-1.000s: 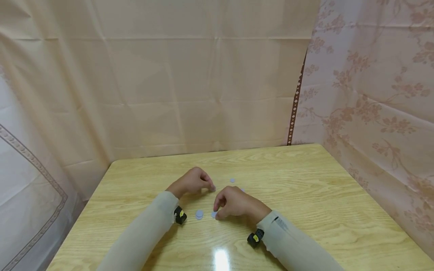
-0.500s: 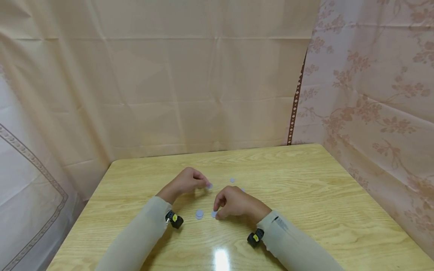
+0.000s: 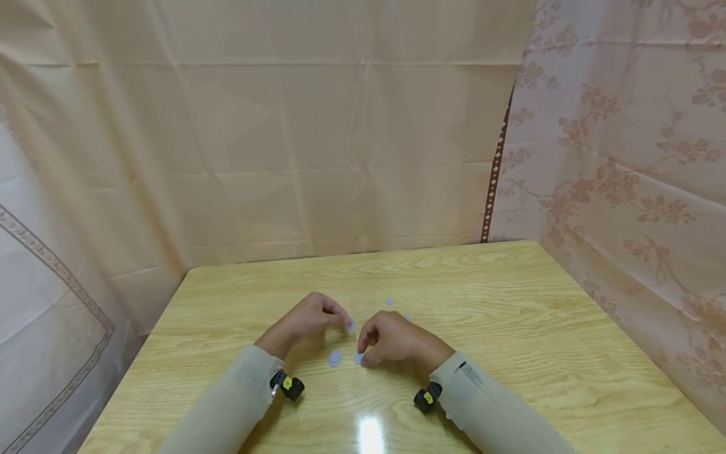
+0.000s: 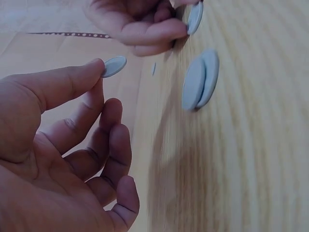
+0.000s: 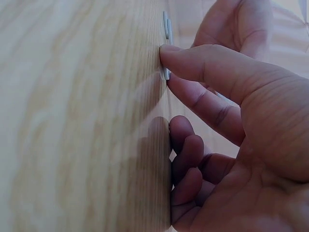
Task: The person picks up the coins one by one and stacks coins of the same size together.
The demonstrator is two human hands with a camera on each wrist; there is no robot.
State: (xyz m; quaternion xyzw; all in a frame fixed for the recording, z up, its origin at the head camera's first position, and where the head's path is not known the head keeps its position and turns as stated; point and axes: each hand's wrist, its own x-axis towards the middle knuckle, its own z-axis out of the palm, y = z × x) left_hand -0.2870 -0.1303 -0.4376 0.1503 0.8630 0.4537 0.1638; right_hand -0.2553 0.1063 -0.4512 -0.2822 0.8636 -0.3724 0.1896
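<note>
Thumb and index finger of my left hand (image 3: 309, 317) pinch a small pale round disc (image 4: 115, 66) by its edge, raised over the table. Lower down, my right hand (image 3: 394, 337) holds another pale disc (image 5: 167, 74) between thumb and index fingertip, low at the tabletop. Its other fingers are curled, resting close against the wood. Just left of that disc, two more discs (image 4: 200, 79) lie overlapping, one partly on top of the other. In the head view the right hand's disc (image 3: 358, 358) is partly covered by the fingers.
Beyond the right hand, a single disc (image 3: 389, 302) lies on the wood-grain table (image 3: 510, 340). Another disc (image 3: 406, 317) peeks out behind that hand's knuckles. A beige curtain (image 3: 340, 157) hangs along the table's far edge, a flowered one (image 3: 635, 189) on the right.
My left hand has lifted a disc from the table, drawn it left, then brought it nearer toward the overlapping pair. The right hand stays in place on its disc.
</note>
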